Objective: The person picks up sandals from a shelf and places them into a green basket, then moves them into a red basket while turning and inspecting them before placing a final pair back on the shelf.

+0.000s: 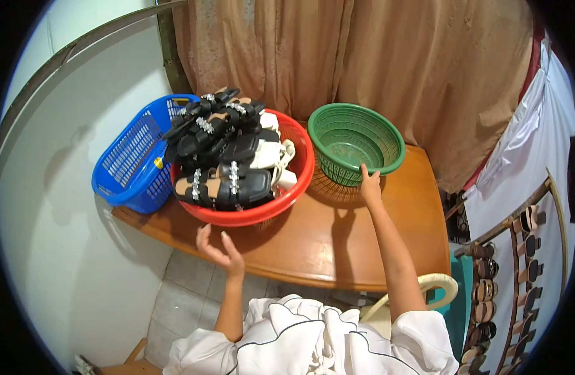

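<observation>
Head view of a worktop (pixel 300 247) bearing three baskets. The green basket (pixel 350 145) stands upright toward the right; the right hand (pixel 370 182) touches its near rim, though whether the fingers close around that rim cannot be told. The red basket (pixel 245 218), at centre-left, holds black sandals (pixel 238 188) with glittering straps, heaped above the rim, and white sandals (pixel 270 155) along the right side of the heap. The left hand (pixel 223 251) is unclenched and grasps nothing, its fingers spread just beside the near rim of the red basket. The blue basket (pixel 134 150) sits at far left, near the wall. Brown curtains (pixel 393 56) hang behind; at right, footwear (pixel 485 290) lines a rack.
</observation>
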`<state>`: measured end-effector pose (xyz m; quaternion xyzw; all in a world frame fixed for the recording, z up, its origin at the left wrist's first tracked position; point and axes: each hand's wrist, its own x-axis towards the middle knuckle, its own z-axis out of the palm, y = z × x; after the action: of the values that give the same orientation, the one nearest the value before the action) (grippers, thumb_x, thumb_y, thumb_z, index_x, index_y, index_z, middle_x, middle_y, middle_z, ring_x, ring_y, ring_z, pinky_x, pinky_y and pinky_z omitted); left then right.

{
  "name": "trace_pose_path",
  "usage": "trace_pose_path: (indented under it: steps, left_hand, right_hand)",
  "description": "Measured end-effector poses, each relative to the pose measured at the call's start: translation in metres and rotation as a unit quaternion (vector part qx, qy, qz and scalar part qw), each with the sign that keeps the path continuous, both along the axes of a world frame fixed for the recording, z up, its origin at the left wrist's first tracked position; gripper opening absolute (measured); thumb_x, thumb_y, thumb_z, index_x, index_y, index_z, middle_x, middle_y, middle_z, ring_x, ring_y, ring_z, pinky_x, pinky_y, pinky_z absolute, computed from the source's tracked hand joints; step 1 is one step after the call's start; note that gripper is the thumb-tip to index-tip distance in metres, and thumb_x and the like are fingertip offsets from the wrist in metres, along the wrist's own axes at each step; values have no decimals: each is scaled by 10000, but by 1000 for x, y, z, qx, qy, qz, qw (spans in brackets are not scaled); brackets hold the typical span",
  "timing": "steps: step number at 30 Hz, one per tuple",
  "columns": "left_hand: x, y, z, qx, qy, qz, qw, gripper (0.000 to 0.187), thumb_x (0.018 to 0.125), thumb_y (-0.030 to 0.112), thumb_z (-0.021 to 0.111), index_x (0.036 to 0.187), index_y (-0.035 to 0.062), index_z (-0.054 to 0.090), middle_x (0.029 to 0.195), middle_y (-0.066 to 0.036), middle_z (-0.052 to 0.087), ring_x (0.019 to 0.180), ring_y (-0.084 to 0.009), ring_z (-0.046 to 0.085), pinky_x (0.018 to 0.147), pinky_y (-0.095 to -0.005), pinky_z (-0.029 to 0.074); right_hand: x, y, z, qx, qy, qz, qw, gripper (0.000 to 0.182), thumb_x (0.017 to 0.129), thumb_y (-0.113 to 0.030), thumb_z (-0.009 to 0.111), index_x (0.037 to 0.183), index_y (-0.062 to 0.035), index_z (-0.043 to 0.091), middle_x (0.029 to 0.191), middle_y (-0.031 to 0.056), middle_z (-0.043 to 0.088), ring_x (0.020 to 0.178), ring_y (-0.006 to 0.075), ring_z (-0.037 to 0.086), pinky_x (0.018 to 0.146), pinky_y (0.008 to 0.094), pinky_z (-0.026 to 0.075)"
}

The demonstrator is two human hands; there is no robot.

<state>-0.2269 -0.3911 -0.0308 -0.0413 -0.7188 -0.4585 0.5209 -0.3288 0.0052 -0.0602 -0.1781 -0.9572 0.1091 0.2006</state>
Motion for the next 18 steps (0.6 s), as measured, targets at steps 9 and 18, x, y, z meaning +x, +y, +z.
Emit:
trace_pose_path:
  steps: [9,18]
  left_hand:
    - [-60,-37,-8,82,-83,55,992,500,847,145,489,1258,18,235,1289,-153,233,1198,-287,256,950,-451,250]
    - [-84,-55,-14,131,-91,33,987,486,867,187,430,1269,14,220,1309,-165,208,1199,-296,257,971,-453,229]
  right_hand:
    - [-103,-23,26,-21,-112,17,993,750,675,-12,580,1310,-256,265,1220,248,274,974,385,483,797,413,449]
    - [-163,-47,19,-72,-85,145,983,727,666,29,541,1291,-273,324,1260,266,283,1033,381,471,843,406,433]
